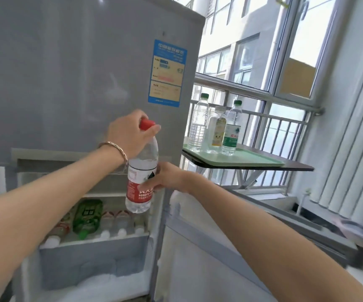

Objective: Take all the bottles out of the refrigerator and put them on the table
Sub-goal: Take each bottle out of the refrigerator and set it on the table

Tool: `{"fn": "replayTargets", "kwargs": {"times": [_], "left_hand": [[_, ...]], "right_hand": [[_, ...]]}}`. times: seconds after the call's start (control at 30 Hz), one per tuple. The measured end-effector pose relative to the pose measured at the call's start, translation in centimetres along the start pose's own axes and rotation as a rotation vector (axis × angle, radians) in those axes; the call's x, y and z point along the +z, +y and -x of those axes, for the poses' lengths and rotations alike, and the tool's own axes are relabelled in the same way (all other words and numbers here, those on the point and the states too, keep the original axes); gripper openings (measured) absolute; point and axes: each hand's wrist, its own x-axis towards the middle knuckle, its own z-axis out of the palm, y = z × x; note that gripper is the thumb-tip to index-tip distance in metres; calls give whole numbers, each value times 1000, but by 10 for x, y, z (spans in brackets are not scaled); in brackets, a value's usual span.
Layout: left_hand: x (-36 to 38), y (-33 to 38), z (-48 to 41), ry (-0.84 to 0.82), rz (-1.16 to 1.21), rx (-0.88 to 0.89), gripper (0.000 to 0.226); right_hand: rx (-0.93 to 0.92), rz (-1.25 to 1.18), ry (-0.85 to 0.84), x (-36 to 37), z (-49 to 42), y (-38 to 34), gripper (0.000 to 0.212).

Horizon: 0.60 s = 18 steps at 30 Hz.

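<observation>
Your left hand (130,136) pinches the red cap (146,123); your right hand (168,177) grips the bottle (140,194) labelled "NONGFU".

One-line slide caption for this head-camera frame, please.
Left hand grips the cap and right hand the label of a red-capped bottle before the open refrigerator; three bottles stand on the green tray.

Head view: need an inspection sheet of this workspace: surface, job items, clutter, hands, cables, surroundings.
Surface: dark table by the window, green tray on it.
Job's things: red-capped bottle held in both hands; three bottles standing on the tray; more bottles lying in the open refrigerator, including a green bottle.
Clutter: nothing seen.
Hands: left hand grips the cap end; right hand grips the label.
Cables: nothing seen.
Surroundings: railing behind the table.
</observation>
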Motion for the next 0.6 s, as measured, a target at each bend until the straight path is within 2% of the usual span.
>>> {"fn": "replayTargets", "kwargs": {"times": [0.1, 0.2, 0.27, 0.37, 0.43, 0.5, 0.6], "left_hand": [[7, 35, -18, -38, 204, 58, 59], [30, 61, -26, -9, 364, 47, 50], [58, 77, -34, -130, 515, 29, 39], [102, 107, -49, -257, 597, 75, 31], [130, 128, -60, -299, 601, 83, 34], [166, 150, -74, -414, 668, 50, 41], [207, 170, -87, -605, 713, -27, 45]], "right_hand": [[-45, -75, 133, -45, 25, -10, 50], [-77, -142, 223, -94, 49, -21, 29], [-114, -129, 277, -131, 60, -21, 24], [-134, -97, 384, -185, 72, -12, 33], [-94, -89, 469, -216, 74, 3, 47], [-51, -81, 556, -251, 70, 27, 58], [22, -55, 675, -286, 65, 64, 56]]}}
